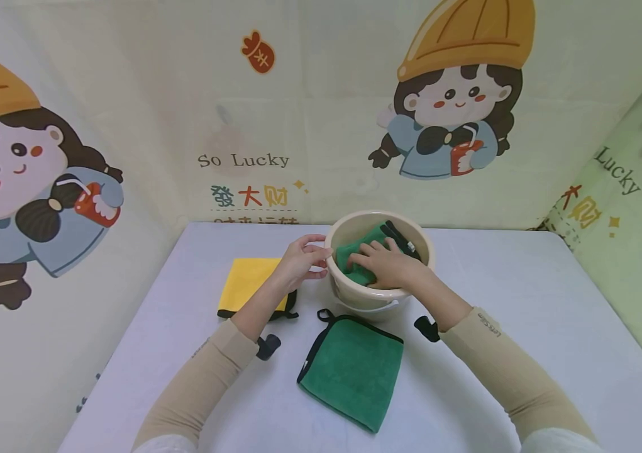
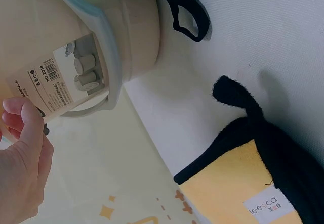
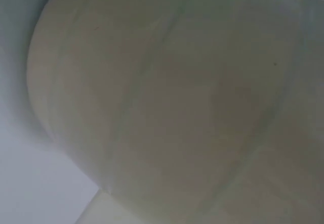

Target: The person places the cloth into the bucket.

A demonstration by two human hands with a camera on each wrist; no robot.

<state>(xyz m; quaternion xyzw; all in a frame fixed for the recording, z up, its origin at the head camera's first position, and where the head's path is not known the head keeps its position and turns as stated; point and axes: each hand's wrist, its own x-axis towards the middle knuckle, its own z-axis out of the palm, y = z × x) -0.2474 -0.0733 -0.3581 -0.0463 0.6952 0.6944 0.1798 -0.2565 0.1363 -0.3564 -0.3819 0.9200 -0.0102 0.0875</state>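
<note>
A cream bucket (image 1: 377, 217) stands upright near the back edge of the table. My left hand (image 1: 300, 263) is at its left rim, thumb and bent fingers pinching the edge; the left wrist view shows this hand (image 2: 25, 163) beside the bucket's label (image 2: 61, 77). Inside the bucket lies a green towel (image 1: 349, 250) with dark trim. My right hand (image 1: 391, 264) reaches in over the rim and rests on this towel, fingers spread. Only the bucket's outer wall (image 3: 167, 102) fills the right wrist view, so that hand is hidden there.
In front of the bucket a green towel (image 1: 354, 368) with black edging and a loop lies flat. A yellow towel (image 1: 247, 280) with black trim lies to the left, partly under my left forearm. The bucket's handle (image 1: 368, 308) hangs down in front. A printed backdrop (image 1: 332, 126) rises behind the table.
</note>
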